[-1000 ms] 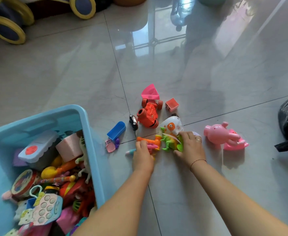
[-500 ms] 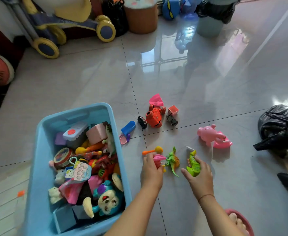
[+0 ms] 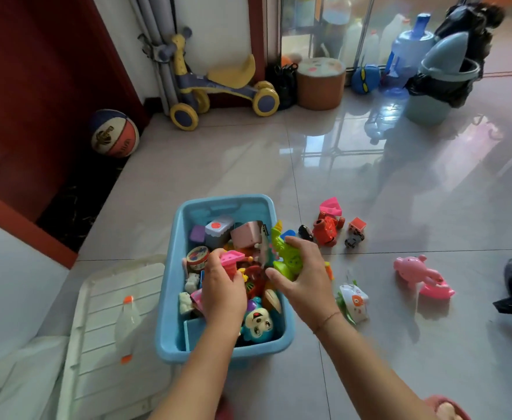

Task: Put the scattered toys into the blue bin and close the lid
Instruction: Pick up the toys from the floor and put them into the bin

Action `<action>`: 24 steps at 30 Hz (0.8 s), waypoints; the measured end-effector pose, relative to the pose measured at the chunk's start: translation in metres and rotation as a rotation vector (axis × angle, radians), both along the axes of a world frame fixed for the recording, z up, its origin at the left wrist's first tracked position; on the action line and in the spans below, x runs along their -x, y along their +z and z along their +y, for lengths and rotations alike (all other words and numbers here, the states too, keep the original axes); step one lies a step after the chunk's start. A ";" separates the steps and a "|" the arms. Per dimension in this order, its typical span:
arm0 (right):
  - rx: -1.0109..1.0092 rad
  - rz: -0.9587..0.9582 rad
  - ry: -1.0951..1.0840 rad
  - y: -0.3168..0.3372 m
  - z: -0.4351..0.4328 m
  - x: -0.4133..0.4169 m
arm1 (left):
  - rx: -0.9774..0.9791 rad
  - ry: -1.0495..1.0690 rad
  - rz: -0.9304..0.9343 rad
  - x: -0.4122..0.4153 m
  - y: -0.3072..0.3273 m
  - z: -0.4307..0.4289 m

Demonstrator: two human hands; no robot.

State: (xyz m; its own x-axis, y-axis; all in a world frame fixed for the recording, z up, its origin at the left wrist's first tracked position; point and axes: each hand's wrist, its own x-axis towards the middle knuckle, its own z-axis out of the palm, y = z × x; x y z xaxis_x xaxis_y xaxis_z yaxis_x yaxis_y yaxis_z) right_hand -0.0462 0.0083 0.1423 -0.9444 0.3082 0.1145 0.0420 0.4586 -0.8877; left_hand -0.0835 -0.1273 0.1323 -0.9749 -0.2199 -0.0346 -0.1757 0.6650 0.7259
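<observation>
Both hands are being held above the blue bin (image 3: 166, 298): a pink toy (image 3: 232, 257) is being gripped by the left hand (image 3: 223, 294), a green dinosaur (image 3: 285, 253) by the right hand (image 3: 304, 277). The white lid (image 3: 103, 322) is lying beside it.

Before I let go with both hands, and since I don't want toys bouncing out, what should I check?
1. Open blue bin, white lid beside it on the floor: ok.
2. Over the bin, left hand with pink toy: ok.
3. Inside the right rim, right hand with green dinosaur: cannot tell.
4. Space above the toy pile: cannot tell.
5. Everything gathered for closing: not ok, pink pig and red truck lie outside.
</observation>
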 end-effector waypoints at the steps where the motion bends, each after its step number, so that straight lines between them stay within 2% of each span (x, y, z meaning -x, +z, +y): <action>1: -0.051 -0.037 0.035 -0.005 -0.012 0.002 | 0.055 0.033 -0.065 0.001 -0.004 -0.014; 5: -0.245 -0.266 0.302 -0.046 -0.050 -0.002 | 0.254 -0.012 -0.375 0.001 -0.028 -0.054; 7: -0.343 -0.320 0.391 -0.059 -0.060 -0.011 | 0.298 -0.016 -0.480 -0.002 -0.036 -0.062; 11: -0.257 -0.229 0.307 -0.063 -0.052 -0.020 | 0.261 0.044 -0.342 -0.004 -0.040 -0.058; 15: -0.208 -0.176 0.057 -0.069 -0.016 -0.021 | 0.225 0.015 -0.177 0.000 -0.036 -0.034; 18: -0.194 -0.226 -0.166 -0.086 0.028 -0.023 | 0.213 -0.125 -0.054 -0.001 -0.037 0.003; 21: -0.180 -0.374 -0.323 -0.116 0.076 -0.028 | 0.170 -0.383 0.037 -0.010 -0.045 0.057; 24: -0.151 -0.529 -0.381 -0.148 0.115 -0.036 | 0.137 -0.602 -0.069 -0.018 -0.066 0.113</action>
State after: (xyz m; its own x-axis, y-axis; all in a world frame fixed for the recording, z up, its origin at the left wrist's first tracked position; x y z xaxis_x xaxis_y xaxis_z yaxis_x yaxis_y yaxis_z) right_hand -0.0101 0.1231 -0.0058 -0.7135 0.6482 -0.2659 0.6375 0.4432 -0.6302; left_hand -0.0657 -0.0144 0.0668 -0.9257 0.3612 -0.1124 0.2159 0.7484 0.6271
